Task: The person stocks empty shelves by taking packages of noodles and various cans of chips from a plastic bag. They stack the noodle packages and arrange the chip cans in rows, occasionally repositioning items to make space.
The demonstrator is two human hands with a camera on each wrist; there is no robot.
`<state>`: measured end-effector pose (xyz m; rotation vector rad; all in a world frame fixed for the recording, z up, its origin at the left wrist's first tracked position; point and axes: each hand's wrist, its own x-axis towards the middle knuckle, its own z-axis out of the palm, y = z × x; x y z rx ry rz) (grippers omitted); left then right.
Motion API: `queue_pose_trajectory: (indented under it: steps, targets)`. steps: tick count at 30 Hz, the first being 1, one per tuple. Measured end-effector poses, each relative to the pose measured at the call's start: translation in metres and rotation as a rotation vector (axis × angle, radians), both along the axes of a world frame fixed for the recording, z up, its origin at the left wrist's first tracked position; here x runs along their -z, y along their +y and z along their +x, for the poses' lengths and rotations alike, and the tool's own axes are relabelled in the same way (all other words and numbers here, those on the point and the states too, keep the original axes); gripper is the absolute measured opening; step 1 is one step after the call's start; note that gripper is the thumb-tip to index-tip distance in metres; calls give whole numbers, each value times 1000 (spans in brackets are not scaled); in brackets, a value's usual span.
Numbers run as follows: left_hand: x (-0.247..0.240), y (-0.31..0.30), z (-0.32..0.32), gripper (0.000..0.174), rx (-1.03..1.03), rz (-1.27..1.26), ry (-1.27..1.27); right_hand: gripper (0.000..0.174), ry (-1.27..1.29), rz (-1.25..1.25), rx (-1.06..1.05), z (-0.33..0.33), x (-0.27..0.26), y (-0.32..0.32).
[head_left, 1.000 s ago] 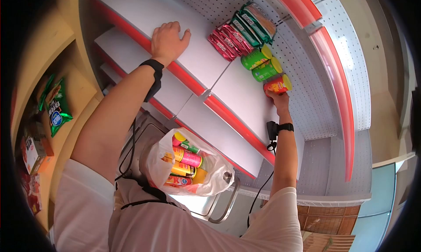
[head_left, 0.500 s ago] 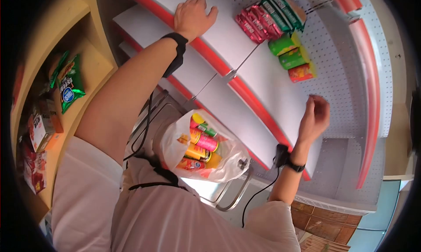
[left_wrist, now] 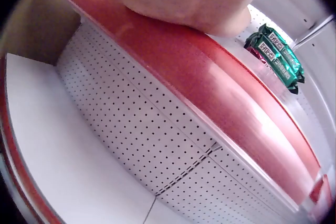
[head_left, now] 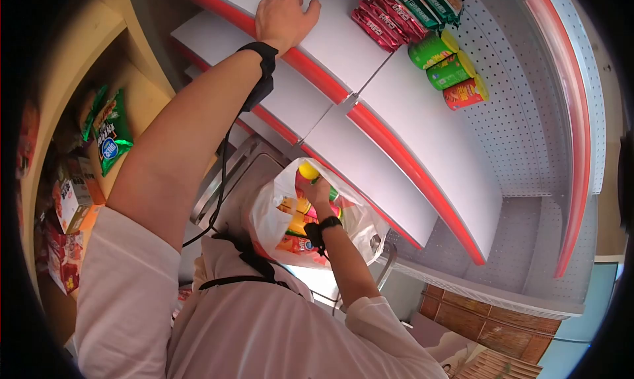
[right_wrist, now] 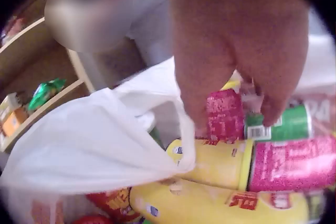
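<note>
My left hand rests on the upper shelf at its red front edge, holding nothing. Reaching down into a white plastic bag is my right hand. In the right wrist view its thumb and fingers stand apart on either side of a pink canister with a yellow lid. One fingertip overlaps a green canister beside it. Below these lie yellow canisters and another pink one. Part of the right hand's fingers is hidden among them.
Red packets and green packets lie on the upper shelf, beside two green canisters and a red canister. The bag sits on a metal cart. Wooden shelving with snack packs stands at left.
My right hand let go of the red canister on the shelf, drew back empty, then went down into the bag. The left hand stays on the shelf edge while the head view shifts.
</note>
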<state>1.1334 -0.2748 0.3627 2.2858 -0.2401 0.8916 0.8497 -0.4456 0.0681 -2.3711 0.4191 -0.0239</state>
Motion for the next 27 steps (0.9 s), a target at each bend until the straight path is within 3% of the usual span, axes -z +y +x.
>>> queue_pose_trajectory:
  steps: [5,7,8,9,10,12,14,15,17,18,19,21,27]
  targets:
    - [-8,1,-4,36,15,-6,75,53,302,10,224,27,-13,30]
    - [-8,0,-4,36,30,-27,69,51,-167,102,237,14,-27,37]
    - [-8,1,-4,36,34,-34,66,49,-83,190,365,11,-36,38]
    - [-9,1,-6,35,40,-40,64,51,-174,399,471,4,-31,32]
    - [-12,1,-10,34,33,-48,52,53,-369,498,438,-7,-59,33]
    - [-10,1,-9,34,57,-62,45,59,-284,563,262,-33,-128,17]
    - [-10,1,-8,32,63,-77,61,66,-243,443,-12,-59,-228,-8]
    - [-11,0,-6,32,74,-88,56,71,-353,207,-167,-68,-256,-35]
    - [-9,0,-7,32,60,-69,42,71,-567,20,-50,-77,-323,-76]
    - [-11,0,-9,32,55,-65,32,69,-614,263,199,-71,-358,-87]
    - [-10,0,-9,32,60,-75,32,64,-677,263,169,-67,-366,-135]
    - [-11,1,-8,32,56,-64,60,56,-561,24,312,-32,-415,-157]
    - [-17,2,-13,33,45,-70,69,58,-333,-131,434,56,-371,-267]
